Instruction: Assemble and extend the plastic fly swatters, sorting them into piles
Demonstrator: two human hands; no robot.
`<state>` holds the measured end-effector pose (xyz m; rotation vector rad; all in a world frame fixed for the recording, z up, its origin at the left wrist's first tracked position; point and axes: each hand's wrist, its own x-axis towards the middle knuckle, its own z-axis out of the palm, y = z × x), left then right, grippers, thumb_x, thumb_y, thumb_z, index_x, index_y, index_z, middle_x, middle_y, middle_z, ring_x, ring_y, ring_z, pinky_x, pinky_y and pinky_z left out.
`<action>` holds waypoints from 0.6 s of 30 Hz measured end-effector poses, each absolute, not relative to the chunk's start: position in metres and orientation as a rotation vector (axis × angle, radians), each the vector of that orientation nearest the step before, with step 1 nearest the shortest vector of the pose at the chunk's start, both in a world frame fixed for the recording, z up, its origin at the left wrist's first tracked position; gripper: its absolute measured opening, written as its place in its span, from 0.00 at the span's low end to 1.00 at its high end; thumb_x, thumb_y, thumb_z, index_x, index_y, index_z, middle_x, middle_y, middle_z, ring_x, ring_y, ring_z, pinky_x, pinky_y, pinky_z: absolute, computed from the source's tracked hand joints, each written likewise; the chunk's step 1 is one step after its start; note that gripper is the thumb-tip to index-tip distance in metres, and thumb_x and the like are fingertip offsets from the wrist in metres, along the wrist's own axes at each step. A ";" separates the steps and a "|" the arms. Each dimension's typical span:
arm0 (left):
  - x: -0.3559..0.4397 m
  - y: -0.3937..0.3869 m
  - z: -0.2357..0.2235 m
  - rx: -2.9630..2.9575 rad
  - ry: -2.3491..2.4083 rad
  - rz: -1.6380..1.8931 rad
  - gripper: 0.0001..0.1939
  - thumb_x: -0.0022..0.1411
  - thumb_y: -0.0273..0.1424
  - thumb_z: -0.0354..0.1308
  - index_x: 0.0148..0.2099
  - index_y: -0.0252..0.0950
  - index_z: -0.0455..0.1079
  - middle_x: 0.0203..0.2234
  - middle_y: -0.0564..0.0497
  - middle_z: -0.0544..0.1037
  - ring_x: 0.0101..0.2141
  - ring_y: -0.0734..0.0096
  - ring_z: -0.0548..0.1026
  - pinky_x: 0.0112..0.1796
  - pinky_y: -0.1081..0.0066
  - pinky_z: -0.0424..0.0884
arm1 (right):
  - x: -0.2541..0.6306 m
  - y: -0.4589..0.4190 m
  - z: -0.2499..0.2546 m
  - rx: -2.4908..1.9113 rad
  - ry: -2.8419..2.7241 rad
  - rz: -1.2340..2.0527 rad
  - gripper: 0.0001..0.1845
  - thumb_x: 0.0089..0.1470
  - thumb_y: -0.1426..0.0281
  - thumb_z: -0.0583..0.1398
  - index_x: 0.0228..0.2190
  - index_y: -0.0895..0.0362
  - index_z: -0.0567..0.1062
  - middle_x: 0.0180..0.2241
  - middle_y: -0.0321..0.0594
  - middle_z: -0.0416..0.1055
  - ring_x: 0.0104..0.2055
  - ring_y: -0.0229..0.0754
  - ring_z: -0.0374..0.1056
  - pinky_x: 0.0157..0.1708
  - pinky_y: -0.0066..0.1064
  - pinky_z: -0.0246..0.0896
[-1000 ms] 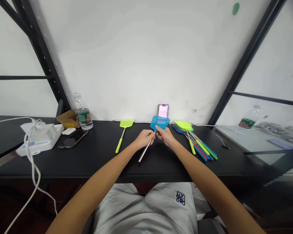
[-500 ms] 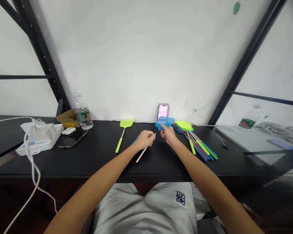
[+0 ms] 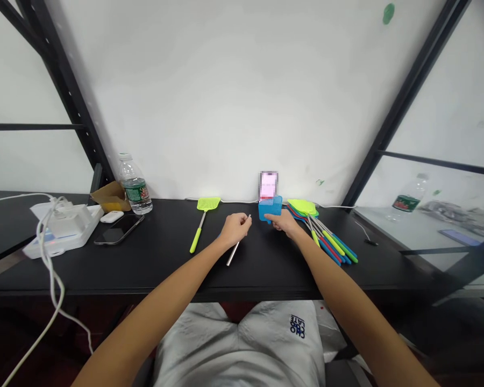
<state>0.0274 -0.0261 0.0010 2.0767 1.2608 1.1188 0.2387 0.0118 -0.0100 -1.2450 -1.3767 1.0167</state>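
My left hand (image 3: 234, 229) is closed around a thin metal rod (image 3: 233, 255), whose lower end slants toward the table's front edge and whose tip shows above the fingers. In my right hand (image 3: 283, 221), thumb and fingers pinch a blue fly swatter head (image 3: 270, 208), apart from the rod and facing me. A sliver of blue shows behind the left wrist; most of it is hidden. Left of my hands lies a yellow-green fly swatter (image 3: 202, 220). Several fly swatters (image 3: 329, 236) in mixed colours are piled beyond my right hand.
A lit phone (image 3: 268, 184) leans against the wall behind the blue head. Toward the left are a water bottle (image 3: 135, 185), a cardboard box (image 3: 112, 196), a dark phone (image 3: 120, 230), a white case (image 3: 112, 216) and a power strip (image 3: 70, 228) with cables. A small black plug (image 3: 371, 242) lies far right.
The blue head has turned to face me more squarely, and my right hand's grip on it has shifted. My left hand, still holding the rod, has moved slightly left.
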 end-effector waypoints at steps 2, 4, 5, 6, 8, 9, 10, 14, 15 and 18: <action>0.027 -0.025 0.000 2.146 1.364 1.114 0.15 0.60 0.37 0.51 0.24 0.36 0.65 0.17 0.54 0.72 0.21 0.74 0.69 0.27 0.74 0.60 | 0.238 0.011 -0.011 -1.295 -1.457 1.027 0.21 0.37 0.62 0.69 0.18 0.57 0.63 0.12 0.30 0.58 0.13 0.29 0.50 0.11 0.23 0.41; 0.026 -0.025 -0.001 2.218 1.462 1.091 0.13 0.59 0.36 0.52 0.25 0.36 0.66 0.19 0.52 0.73 0.24 0.72 0.70 0.28 0.73 0.59 | 0.239 0.011 -0.011 -1.322 -1.488 1.028 0.20 0.37 0.61 0.70 0.19 0.57 0.64 0.12 0.29 0.58 0.12 0.29 0.50 0.11 0.22 0.39; 0.026 -0.024 -0.001 2.247 1.502 1.071 0.12 0.59 0.35 0.52 0.26 0.37 0.67 0.21 0.51 0.74 0.25 0.70 0.70 0.28 0.73 0.59 | 0.239 0.012 -0.011 -1.337 -1.493 1.024 0.20 0.37 0.61 0.70 0.20 0.57 0.65 0.12 0.28 0.58 0.12 0.29 0.50 0.10 0.22 0.38; 0.026 -0.025 -0.002 2.267 1.536 1.043 0.10 0.59 0.35 0.53 0.27 0.37 0.68 0.22 0.50 0.75 0.26 0.69 0.71 0.28 0.72 0.59 | 0.240 0.012 -0.011 -1.355 -1.494 1.017 0.20 0.38 0.60 0.69 0.20 0.57 0.65 0.12 0.28 0.58 0.12 0.29 0.50 0.10 0.22 0.38; 0.026 -0.026 -0.002 2.291 1.580 0.962 0.08 0.58 0.33 0.53 0.30 0.37 0.69 0.25 0.49 0.75 0.28 0.67 0.72 0.29 0.72 0.59 | 0.241 0.014 -0.013 -1.403 -1.506 0.966 0.19 0.40 0.60 0.68 0.20 0.57 0.65 0.12 0.29 0.60 0.11 0.29 0.51 0.10 0.22 0.39; 0.026 -0.027 -0.002 2.301 1.590 0.922 0.06 0.58 0.32 0.53 0.31 0.37 0.69 0.25 0.49 0.76 0.29 0.66 0.72 0.29 0.71 0.60 | 0.242 0.015 -0.014 -1.434 -1.523 0.924 0.18 0.41 0.61 0.68 0.20 0.57 0.65 0.13 0.30 0.61 0.11 0.29 0.52 0.11 0.22 0.41; 0.027 -0.027 -0.002 2.311 1.593 0.885 0.05 0.58 0.32 0.53 0.33 0.37 0.70 0.26 0.49 0.76 0.29 0.65 0.73 0.29 0.71 0.60 | 0.243 0.017 -0.014 -1.470 -1.545 0.872 0.17 0.42 0.61 0.67 0.20 0.57 0.66 0.13 0.31 0.62 0.11 0.30 0.53 0.11 0.23 0.43; 0.027 -0.030 -0.003 2.348 1.589 0.788 0.05 0.58 0.32 0.54 0.35 0.38 0.70 0.29 0.47 0.77 0.32 0.63 0.74 0.31 0.71 0.61 | 0.246 0.019 -0.016 -1.620 -1.648 0.624 0.16 0.44 0.61 0.65 0.20 0.57 0.66 0.15 0.35 0.67 0.14 0.33 0.59 0.15 0.24 0.50; 0.027 -0.030 -0.004 2.357 1.594 0.770 0.06 0.58 0.32 0.54 0.36 0.38 0.70 0.30 0.47 0.77 0.33 0.62 0.74 0.31 0.71 0.62 | 0.246 0.019 -0.015 -1.658 -1.663 0.569 0.16 0.45 0.60 0.65 0.20 0.57 0.67 0.16 0.36 0.68 0.15 0.34 0.60 0.16 0.24 0.50; 0.026 -0.028 -0.006 2.389 1.611 0.727 0.06 0.57 0.32 0.54 0.38 0.38 0.69 0.32 0.47 0.77 0.36 0.61 0.74 0.32 0.70 0.62 | 0.246 0.016 -0.011 -1.788 -1.690 0.445 0.15 0.47 0.60 0.62 0.21 0.57 0.68 0.18 0.38 0.70 0.18 0.36 0.63 0.20 0.25 0.52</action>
